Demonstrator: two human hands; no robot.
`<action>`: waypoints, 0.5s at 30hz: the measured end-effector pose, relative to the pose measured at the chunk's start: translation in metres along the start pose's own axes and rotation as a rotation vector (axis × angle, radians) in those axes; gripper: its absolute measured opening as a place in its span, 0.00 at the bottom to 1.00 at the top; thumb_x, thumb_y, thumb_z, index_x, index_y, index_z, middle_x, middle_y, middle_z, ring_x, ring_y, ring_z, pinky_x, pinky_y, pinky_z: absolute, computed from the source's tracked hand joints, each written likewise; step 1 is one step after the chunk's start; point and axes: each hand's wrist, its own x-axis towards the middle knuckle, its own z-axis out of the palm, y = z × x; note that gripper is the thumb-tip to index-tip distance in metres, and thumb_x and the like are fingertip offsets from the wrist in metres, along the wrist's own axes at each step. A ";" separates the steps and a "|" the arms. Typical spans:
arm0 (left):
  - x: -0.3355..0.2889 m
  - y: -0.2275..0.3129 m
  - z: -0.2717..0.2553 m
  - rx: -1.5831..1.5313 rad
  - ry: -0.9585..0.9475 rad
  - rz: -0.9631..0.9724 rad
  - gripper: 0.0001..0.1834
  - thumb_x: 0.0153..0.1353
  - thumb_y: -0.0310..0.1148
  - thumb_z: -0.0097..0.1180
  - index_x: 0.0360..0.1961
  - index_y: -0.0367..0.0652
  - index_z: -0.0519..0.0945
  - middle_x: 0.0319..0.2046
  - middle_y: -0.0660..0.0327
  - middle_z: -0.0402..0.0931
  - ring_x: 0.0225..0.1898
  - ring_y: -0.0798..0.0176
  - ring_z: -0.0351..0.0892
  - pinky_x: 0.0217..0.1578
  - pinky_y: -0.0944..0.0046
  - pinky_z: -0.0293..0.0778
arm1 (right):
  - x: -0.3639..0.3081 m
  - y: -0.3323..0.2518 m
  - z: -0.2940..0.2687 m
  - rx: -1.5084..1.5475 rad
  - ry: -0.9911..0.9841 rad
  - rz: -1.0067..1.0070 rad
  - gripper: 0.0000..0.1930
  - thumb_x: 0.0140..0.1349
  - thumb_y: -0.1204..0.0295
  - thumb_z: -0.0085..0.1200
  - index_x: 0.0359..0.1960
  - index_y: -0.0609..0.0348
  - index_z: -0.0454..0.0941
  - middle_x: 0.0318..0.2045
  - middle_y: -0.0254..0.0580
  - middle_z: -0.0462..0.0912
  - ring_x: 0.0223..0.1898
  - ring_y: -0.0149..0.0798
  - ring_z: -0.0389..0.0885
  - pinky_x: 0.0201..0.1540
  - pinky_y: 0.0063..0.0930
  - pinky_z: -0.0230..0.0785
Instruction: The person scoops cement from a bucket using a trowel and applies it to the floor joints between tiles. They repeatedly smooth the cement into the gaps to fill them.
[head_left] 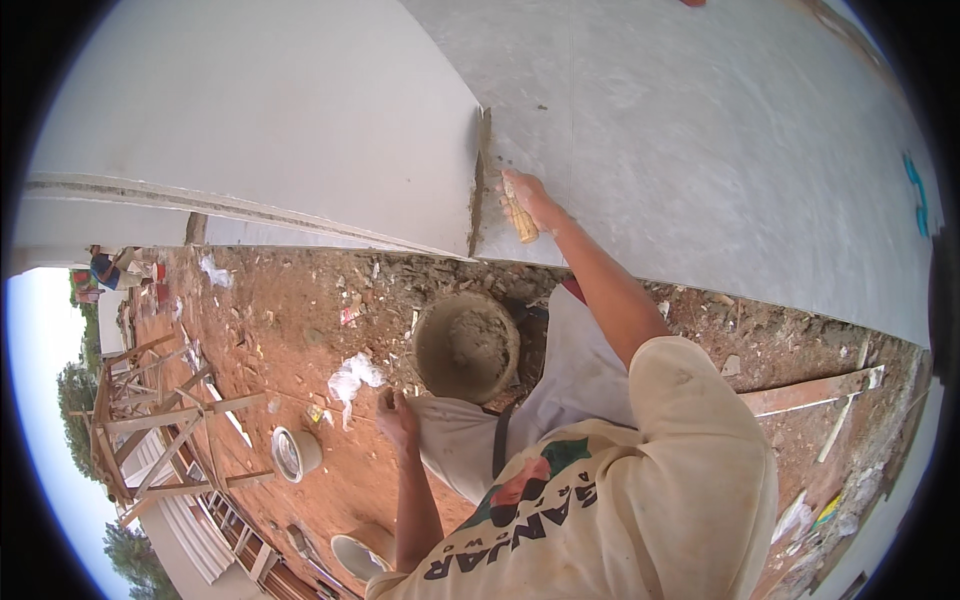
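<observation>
The right hand (530, 197) has its fingers wrapped round a wooden-handled trowel (518, 217) pressed to the wall corner (480, 180), arm outstretched; the left hand (397, 415) grips the mortar bucket (466, 346).

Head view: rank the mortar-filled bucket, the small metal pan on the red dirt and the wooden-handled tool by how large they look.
1. mortar-filled bucket, plainly largest.
2. small metal pan.
3. wooden-handled tool in the right hand, partly hidden.

The pan lies farther off, so its true size against the tool is unsure.
</observation>
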 end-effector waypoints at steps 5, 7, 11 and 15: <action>0.001 -0.008 0.001 0.015 0.033 0.038 0.22 0.63 0.34 0.55 0.51 0.26 0.79 0.46 0.42 0.83 0.47 0.46 0.83 0.51 0.53 0.76 | 0.035 -0.021 -0.018 0.065 0.021 -0.047 0.17 0.71 0.54 0.46 0.36 0.57 0.71 0.23 0.36 0.72 0.20 0.33 0.72 0.22 0.31 0.69; -0.003 -0.004 -0.001 0.038 0.041 0.051 0.22 0.63 0.34 0.54 0.51 0.26 0.79 0.46 0.41 0.83 0.47 0.46 0.83 0.51 0.53 0.76 | 0.044 -0.025 -0.020 0.039 0.029 -0.021 0.17 0.71 0.55 0.47 0.36 0.57 0.71 0.24 0.36 0.73 0.20 0.33 0.72 0.22 0.30 0.70; -0.010 0.002 -0.003 -0.016 0.049 0.060 0.22 0.64 0.33 0.53 0.52 0.26 0.78 0.47 0.40 0.82 0.49 0.45 0.82 0.52 0.53 0.75 | 0.047 -0.018 -0.019 0.042 -0.033 0.031 0.16 0.71 0.55 0.47 0.36 0.56 0.71 0.24 0.36 0.72 0.21 0.33 0.72 0.22 0.31 0.70; -0.006 0.012 0.000 -0.066 0.021 -0.008 0.22 0.64 0.33 0.53 0.53 0.26 0.78 0.49 0.40 0.81 0.51 0.46 0.81 0.53 0.53 0.74 | 0.025 0.011 -0.006 0.021 -0.075 0.026 0.17 0.72 0.54 0.46 0.37 0.56 0.70 0.23 0.35 0.71 0.21 0.33 0.72 0.22 0.32 0.70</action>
